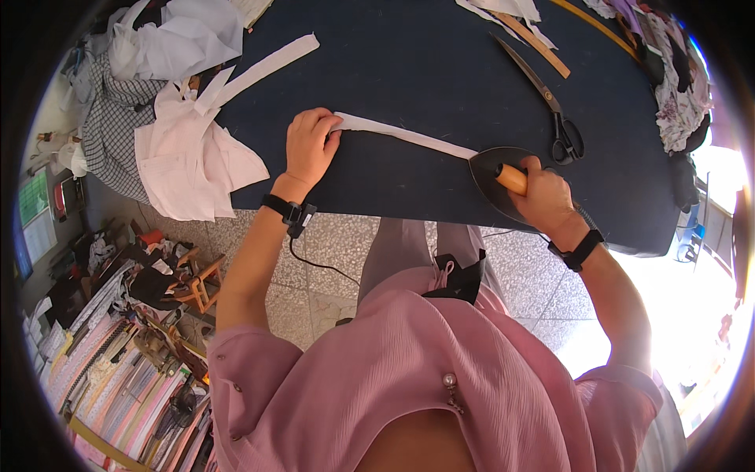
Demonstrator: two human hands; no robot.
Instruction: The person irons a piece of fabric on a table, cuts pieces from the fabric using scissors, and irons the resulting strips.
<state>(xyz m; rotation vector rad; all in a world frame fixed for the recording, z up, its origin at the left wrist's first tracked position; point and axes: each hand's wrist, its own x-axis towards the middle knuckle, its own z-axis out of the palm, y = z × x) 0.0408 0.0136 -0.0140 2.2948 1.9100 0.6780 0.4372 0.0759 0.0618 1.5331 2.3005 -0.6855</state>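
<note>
My left hand (311,144) pinches the left end of a narrow white fabric strip (407,135) between thumb and fingers. The strip runs slightly slanted across the dark blue table cover (401,71) to the tip of a clothes iron (489,183). My right hand (542,194) grips the iron's wooden handle (511,179); the iron's soleplate faces down and hides whatever lies under it. Just beyond my right hand lies a pair of black-handled tailor's shears (551,100), blades pointing away to the upper left.
Pale pink fabric pieces (194,159) hang over the table's left edge, beside checked cloth (118,118) and sheer white fabric (183,41). Another pale strip (265,71) lies nearby. A wooden ruler (531,44) is at the back. Heaped cloth (672,88) lines the right side.
</note>
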